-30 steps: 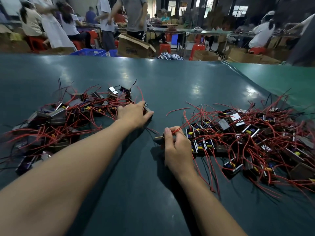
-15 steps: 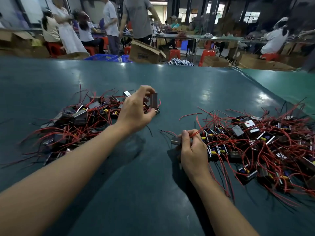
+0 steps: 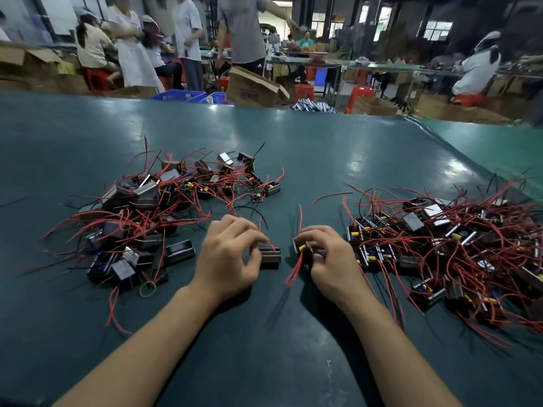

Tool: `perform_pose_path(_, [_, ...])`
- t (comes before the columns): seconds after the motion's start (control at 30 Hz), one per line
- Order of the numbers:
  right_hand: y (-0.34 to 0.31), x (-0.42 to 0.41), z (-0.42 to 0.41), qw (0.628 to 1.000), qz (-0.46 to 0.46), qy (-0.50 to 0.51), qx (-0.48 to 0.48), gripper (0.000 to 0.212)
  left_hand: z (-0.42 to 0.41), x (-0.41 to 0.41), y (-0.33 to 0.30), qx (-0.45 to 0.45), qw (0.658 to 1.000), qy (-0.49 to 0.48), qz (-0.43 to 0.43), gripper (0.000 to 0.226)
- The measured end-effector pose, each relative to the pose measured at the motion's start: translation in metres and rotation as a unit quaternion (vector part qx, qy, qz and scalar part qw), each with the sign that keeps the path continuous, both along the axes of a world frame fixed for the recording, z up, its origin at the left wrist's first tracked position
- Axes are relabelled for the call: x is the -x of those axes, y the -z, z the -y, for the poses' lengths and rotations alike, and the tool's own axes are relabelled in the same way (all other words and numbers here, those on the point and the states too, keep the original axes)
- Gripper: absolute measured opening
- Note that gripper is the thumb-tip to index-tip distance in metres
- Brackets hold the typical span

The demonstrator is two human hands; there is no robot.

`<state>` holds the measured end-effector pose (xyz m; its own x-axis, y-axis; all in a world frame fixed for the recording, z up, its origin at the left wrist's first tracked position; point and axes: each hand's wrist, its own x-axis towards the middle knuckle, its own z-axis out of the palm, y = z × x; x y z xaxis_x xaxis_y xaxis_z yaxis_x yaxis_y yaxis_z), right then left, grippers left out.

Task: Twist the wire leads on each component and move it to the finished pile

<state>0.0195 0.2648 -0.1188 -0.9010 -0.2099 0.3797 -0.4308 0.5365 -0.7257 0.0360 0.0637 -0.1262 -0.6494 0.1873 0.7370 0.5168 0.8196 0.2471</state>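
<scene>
Two heaps of small black components with red and black wire leads lie on the green table point(image 3: 293, 148). The left pile point(image 3: 152, 212) spreads left of my hands, the right pile point(image 3: 446, 245) to their right. Between the heaps, my left hand point(image 3: 229, 259) holds one small dark component point(image 3: 269, 256) by its edge with curled fingertips; a red lead and a black one rise from it. A hand's width to the right, my right hand point(image 3: 329, 259) grips a second component point(image 3: 302, 248) with a yellow part, and red leads hang from under the fingers.
A rubber band point(image 3: 147, 288) lies at the near edge of the left pile. Beyond the table's far edge are cardboard boxes point(image 3: 252, 89), blue crates, red stools and several people, standing or seated.
My left hand came back from the left pile toward me and now holds a component at the table's middle. My right hand drew its component out of the right pile, leftward.
</scene>
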Motion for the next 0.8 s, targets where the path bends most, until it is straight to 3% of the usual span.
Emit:
perform_pose_path(0.1, [-0.001, 0.001, -0.001, 0.998, 0.011, 0.019, 0.052, 0.043, 0.002, 0.0, 0.001, -0.073, 0.99, -0.1, 0.069, 0.005])
perform_pose_path(0.2, [0.003, 0.003, -0.004, 0.994, 0.03, 0.071, 0.076, 0.041, -0.001, 0.006, 0.005, -0.087, 0.974, -0.154, 0.144, 0.021])
perform_pose_path(0.3, [0.006, 0.004, -0.001, 0.993, 0.031, 0.091, 0.066, 0.026, -0.003, 0.006, 0.004, -0.071, 0.974, -0.124, 0.174, 0.018])
perform_pose_path(0.37, [0.007, 0.003, 0.002, 0.995, 0.021, 0.088, 0.037, 0.011, 0.001, 0.007, 0.003, -0.11, 0.968, -0.097, 0.204, 0.008])
perform_pose_path(0.5, [0.007, 0.007, -0.001, 0.992, 0.058, 0.108, 0.018, 0.045, 0.006, 0.007, 0.001, -0.236, 0.938, 0.018, 0.253, 0.015])
perform_pose_path(0.67, [0.005, 0.009, -0.001, 0.98, 0.122, 0.097, 0.125, 0.049, 0.008, 0.007, -0.001, -0.327, 0.909, 0.059, 0.251, 0.017])
perform_pose_path(0.8, [0.002, 0.01, -0.001, 0.965, 0.138, 0.095, 0.203, 0.031, 0.008, 0.007, -0.004, -0.36, 0.891, 0.084, 0.263, 0.016])
